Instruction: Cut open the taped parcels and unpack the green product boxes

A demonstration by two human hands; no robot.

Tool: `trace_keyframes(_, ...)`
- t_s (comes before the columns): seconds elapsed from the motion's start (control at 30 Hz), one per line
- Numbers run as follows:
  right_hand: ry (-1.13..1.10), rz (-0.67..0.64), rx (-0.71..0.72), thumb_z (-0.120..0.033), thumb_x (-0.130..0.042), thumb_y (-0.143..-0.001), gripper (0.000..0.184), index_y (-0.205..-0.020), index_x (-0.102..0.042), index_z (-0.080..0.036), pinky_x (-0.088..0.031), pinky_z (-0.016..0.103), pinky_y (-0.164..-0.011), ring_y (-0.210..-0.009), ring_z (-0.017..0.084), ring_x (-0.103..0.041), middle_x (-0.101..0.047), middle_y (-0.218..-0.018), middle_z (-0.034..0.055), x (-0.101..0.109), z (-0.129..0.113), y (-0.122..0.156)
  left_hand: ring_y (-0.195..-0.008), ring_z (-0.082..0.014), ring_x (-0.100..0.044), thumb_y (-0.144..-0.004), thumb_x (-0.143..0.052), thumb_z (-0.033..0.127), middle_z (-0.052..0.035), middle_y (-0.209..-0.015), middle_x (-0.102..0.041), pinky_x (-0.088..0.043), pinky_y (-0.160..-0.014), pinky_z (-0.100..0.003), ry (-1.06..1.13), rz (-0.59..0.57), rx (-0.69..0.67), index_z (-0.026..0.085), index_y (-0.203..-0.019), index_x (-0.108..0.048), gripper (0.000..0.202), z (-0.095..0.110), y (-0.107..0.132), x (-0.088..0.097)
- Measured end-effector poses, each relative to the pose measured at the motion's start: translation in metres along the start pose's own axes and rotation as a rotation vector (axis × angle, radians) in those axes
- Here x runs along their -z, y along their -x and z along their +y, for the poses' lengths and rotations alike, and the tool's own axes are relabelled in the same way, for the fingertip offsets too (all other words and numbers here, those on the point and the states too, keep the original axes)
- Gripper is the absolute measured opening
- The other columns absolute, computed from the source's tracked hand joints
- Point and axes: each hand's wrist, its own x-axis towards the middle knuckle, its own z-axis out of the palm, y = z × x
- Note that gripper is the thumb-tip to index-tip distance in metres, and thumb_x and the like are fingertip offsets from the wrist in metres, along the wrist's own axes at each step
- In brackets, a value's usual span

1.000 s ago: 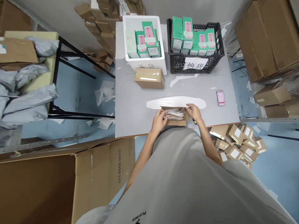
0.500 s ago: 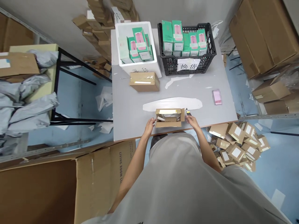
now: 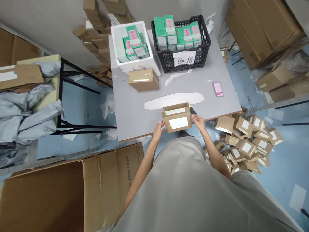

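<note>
A small brown cardboard box (image 3: 178, 120) with a white label on its near face is held at the near edge of the grey table (image 3: 135, 109). My left hand (image 3: 158, 130) grips its left end and my right hand (image 3: 198, 121) grips its right end. The box is tipped toward me, with its top flap partly open. A dark thin tool (image 3: 192, 111) lies on the table just behind my right hand.
A taped brown box (image 3: 143, 80) sits further back, in front of a white foam bin (image 3: 131, 48) and a black crate (image 3: 180, 40), both holding green-and-pink cartons. A pink item (image 3: 218, 89) lies right. Small boxes (image 3: 243, 141) pile on the floor right; a big carton (image 3: 72, 187) stands left.
My hands left the box's inside, took hold of its two ends and tipped it toward me, so the labelled face now shows. The camera view shifted slightly.
</note>
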Motion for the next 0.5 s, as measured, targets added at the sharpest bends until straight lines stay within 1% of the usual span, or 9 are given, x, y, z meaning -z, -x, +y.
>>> trace_keyframes(0.13, -0.007, 0.104, -0.002, -0.072, -0.089, -0.087, 0.058, -0.114, -0.088, -0.020, -0.068, 0.056, -0.120, -0.130, 0.041, -0.088, -0.092, -0.130, 0.0183, 0.035, 0.013, 0.052, -0.157, -0.0376, -0.070, -0.118, -0.052, 0.072, -0.0222, -0.166, -0.075, -0.063, -0.124, -0.051, -0.016, -0.068, -0.049, 0.017, -0.150, -0.080, 0.070, -0.027, 0.033, -0.016)
trace_keyframes(0.23, 0.024, 0.186, -0.022, -0.071, -0.089, -0.086, 0.062, -0.120, -0.089, -0.020, -0.070, 0.055, -0.115, -0.127, 0.039, -0.088, -0.092, -0.132, 0.0180, 0.073, 0.027, 0.101, -0.139, -0.0359, -0.077, -0.114, -0.055, 0.075, -0.0178, -0.164, -0.077, -0.068, -0.110, -0.047, -0.090, -0.140, -0.110, 0.019, -0.142, -0.085, 0.070, -0.049, 0.051, -0.041)
trace_keyframes(0.3, 0.029, 0.248, -0.053, -0.072, -0.087, -0.085, 0.067, -0.125, -0.087, -0.019, -0.074, 0.053, -0.108, -0.120, 0.037, -0.089, -0.092, -0.132, 0.0181, 0.103, 0.037, 0.137, -0.129, -0.0343, -0.078, -0.111, -0.059, 0.079, -0.0165, -0.160, -0.078, -0.070, -0.101, -0.045, -0.127, -0.183, -0.141, 0.021, -0.140, -0.087, 0.071, -0.062, 0.064, -0.066)
trace_keyframes(0.33, 0.021, 0.281, -0.074, -0.073, -0.087, -0.085, 0.069, -0.128, -0.086, -0.019, -0.076, 0.053, -0.101, -0.115, 0.036, -0.090, -0.092, -0.132, 0.0182, 0.118, 0.042, 0.155, -0.128, -0.0337, -0.078, -0.110, -0.060, 0.080, -0.0162, -0.159, -0.078, -0.070, -0.100, -0.044, -0.134, -0.213, -0.152, 0.021, -0.140, -0.087, 0.071, -0.069, 0.071, -0.080)
trace_keyframes(0.43, -0.031, 0.390, -0.134, -0.077, -0.085, -0.083, 0.076, -0.133, -0.084, -0.019, -0.078, 0.048, -0.083, -0.107, 0.035, -0.090, -0.090, -0.135, 0.0186, 0.161, 0.053, 0.209, -0.136, -0.0339, -0.076, -0.108, -0.064, 0.081, -0.0160, -0.160, -0.077, -0.070, -0.105, -0.043, -0.139, -0.343, -0.175, 0.022, -0.142, -0.085, 0.071, -0.087, 0.097, -0.127)
trace_keyframes(0.5, -0.058, 0.461, -0.157, -0.077, -0.085, -0.084, 0.078, -0.136, -0.083, -0.019, -0.078, 0.045, -0.080, -0.109, 0.034, -0.090, -0.090, -0.137, 0.0187, 0.188, 0.059, 0.240, -0.144, -0.0354, -0.074, -0.108, -0.064, 0.080, -0.0164, -0.163, -0.075, -0.069, -0.112, -0.046, -0.146, -0.434, -0.187, 0.023, -0.144, -0.084, 0.070, -0.098, 0.117, -0.156)
